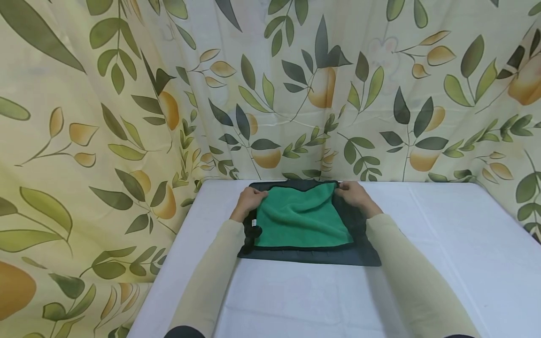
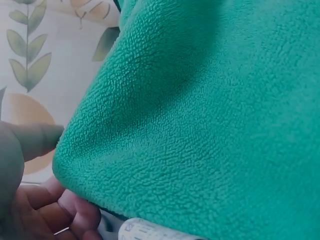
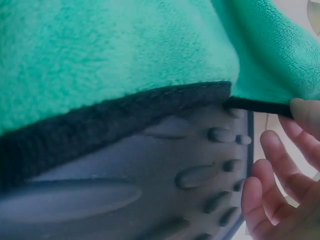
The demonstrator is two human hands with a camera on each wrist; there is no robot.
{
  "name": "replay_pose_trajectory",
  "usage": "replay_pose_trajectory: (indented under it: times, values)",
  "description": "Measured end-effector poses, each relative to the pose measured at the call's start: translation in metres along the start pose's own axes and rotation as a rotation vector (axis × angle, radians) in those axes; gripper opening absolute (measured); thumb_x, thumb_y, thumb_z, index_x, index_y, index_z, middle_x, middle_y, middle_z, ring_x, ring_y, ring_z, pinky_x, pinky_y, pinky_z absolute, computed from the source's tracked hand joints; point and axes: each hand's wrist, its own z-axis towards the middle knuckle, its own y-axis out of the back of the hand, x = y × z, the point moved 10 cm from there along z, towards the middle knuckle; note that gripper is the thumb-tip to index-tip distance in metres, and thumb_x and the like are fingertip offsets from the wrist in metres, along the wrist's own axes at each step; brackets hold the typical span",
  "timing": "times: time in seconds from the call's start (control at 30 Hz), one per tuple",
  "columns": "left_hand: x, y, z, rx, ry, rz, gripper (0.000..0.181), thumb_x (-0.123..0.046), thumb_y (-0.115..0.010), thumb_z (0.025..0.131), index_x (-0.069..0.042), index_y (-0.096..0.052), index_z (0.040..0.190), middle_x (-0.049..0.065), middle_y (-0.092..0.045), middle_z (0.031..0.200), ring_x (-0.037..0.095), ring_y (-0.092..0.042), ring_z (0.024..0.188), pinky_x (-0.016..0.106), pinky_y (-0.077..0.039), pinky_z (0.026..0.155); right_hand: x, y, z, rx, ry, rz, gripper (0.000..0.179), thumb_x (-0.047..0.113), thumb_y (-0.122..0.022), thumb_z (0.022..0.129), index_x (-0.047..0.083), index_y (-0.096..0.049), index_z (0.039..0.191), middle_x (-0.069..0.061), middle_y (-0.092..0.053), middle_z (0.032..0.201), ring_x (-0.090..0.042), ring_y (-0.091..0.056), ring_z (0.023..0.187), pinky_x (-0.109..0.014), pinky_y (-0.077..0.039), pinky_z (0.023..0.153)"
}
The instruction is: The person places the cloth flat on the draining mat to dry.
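A green plush towel (image 1: 302, 220) with a black edge lies over a dark mat (image 1: 313, 257), wrinkled across its middle. At the towel's far left corner, my left hand (image 1: 249, 203) pinches the cloth; in the left wrist view the thumb lies at the edge and the other fingers curl below. My right hand (image 1: 356, 196) pinches the far right corner, and the right wrist view shows thumb and forefinger on the black trim (image 3: 260, 106). Raised oval bumps (image 3: 200, 175) cover the mat. A white label (image 2: 155, 231) sticks out by the towel's left edge.
A white-covered table (image 1: 439, 263) carries the mat near its far edge. Leaf-and-fruit patterned curtains (image 1: 363, 131) hang behind the table and along its left. A small dark lump (image 1: 255, 232) sits at the towel's left side; its kind is unclear.
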Motion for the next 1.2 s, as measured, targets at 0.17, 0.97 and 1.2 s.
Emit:
replay_pose_trajectory:
  times: [0.17,0.97,1.2]
  values:
    - [0.003,0.002,0.004,-0.014,0.011,-0.026,0.030,-0.030,-0.065,0.099,-0.004,-0.079,0.106,0.016,-0.071,0.121,0.030,-0.066,0.107,0.037,-0.054,0.086,0.005,0.010,-0.003,-0.034,-0.010,0.068,0.032,0.022,-0.051,0.106,0.005,-0.056,0.080,0.004,-0.040,0.066,-0.018,-0.042,0.067,-0.032,-0.037,0.062]
    - [0.011,0.005,0.012,-0.134,0.009,-0.033,0.022,-0.022,-0.064,0.099,-0.005,-0.073,0.109,0.016,-0.071,0.115,0.035,-0.065,0.108,0.047,-0.052,0.094,-0.023,0.004,-0.009,-0.008,-0.148,0.031,0.040,0.025,-0.052,0.105,-0.010,-0.066,0.120,-0.021,-0.067,0.107,-0.025,-0.059,0.091,-0.029,-0.044,0.071]
    - [0.007,0.007,0.017,-0.145,-0.014,0.002,0.025,-0.023,-0.066,0.098,-0.003,-0.077,0.109,0.016,-0.074,0.116,0.035,-0.067,0.107,0.046,-0.054,0.093,-0.026,0.001,-0.009,0.007,-0.144,0.026,0.040,0.023,-0.055,0.103,-0.012,-0.064,0.121,-0.026,-0.064,0.117,-0.029,-0.058,0.098,-0.029,-0.044,0.074]
